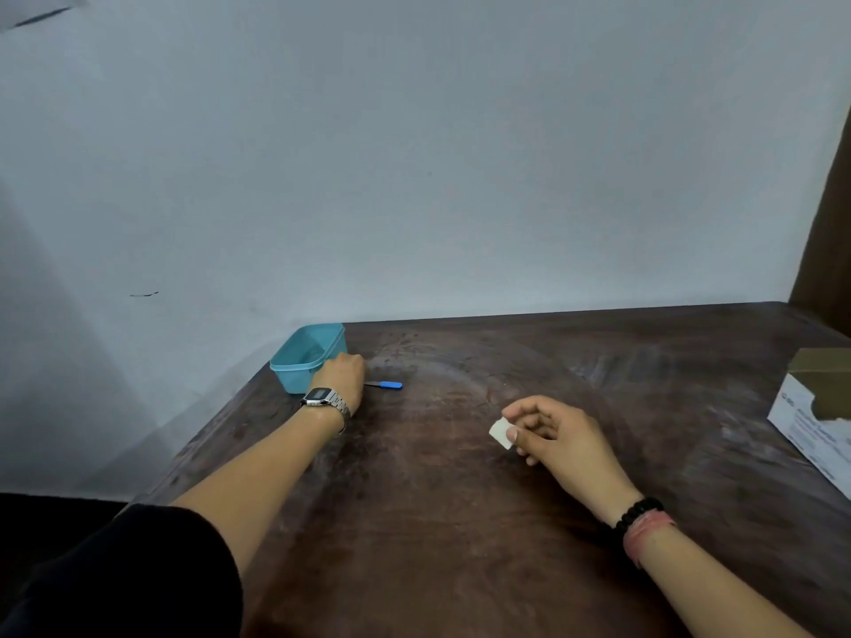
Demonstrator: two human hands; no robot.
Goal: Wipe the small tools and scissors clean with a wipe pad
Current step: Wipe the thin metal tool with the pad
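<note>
wipe pad held, small tool beside the tub

i log first what i cannot read. the left hand (pixel 343 373) shows only its back, fingers curled out of sight at the near right corner of the teal tub (pixel 307 359); its grip cannot be told, nor whether it holds anything. the tub's inside is mostly hidden by its wall. the white box (pixel 810 416) at the right is cut off by the frame edge, its print blurred.

item: small tool (pixel 384 384), blue handle, thin dark metal end pointing toward the left hand, lying flat on the tabletop (pixel 437 522) just right of that hand.

item: wipe pad (pixel 501 433), small, white, squarish, pinched between thumb and fingers of the right hand (pixel 552 435), near the tabletop's middle, well apart from the tool.
</note>
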